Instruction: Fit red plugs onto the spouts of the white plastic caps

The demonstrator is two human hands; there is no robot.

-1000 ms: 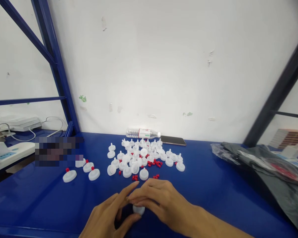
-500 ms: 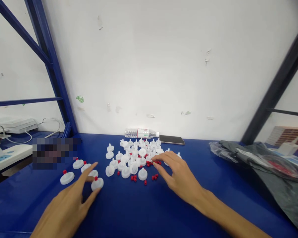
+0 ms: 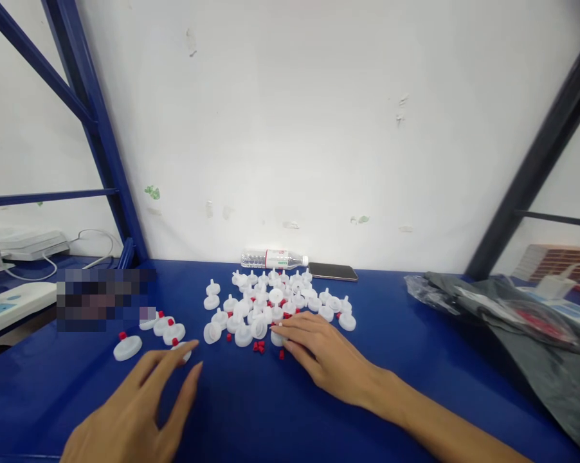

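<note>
My left hand [image 3: 143,402] is over the front left of the table, thumb and index finger apart with nothing between them. Just beyond its fingertips lies a white spouted lid with a red tip cap [image 3: 181,350], partly hidden by the index finger. Several more such capped lids, one of them a lid [image 3: 127,348] at far left, sit nearby. My right hand [image 3: 326,350] has its fingertips closed around a white spouted lid [image 3: 275,339] at the near edge of a pile of bare white lids [image 3: 244,335]. Loose red tip caps [image 3: 259,347] lie beside it.
A clear water bottle [image 3: 275,259] and a dark phone [image 3: 332,272] lie behind the pile. Grey plastic bags [image 3: 468,308] cover the right side of the blue table [image 3: 251,411]. A power strip [image 3: 20,299] is at left, by a blue metal post [image 3: 101,141].
My left hand has let go of a red-capped lid and drawn back slightly. My right hand has moved left from the loose red caps to a white lid at the pile's near edge.
</note>
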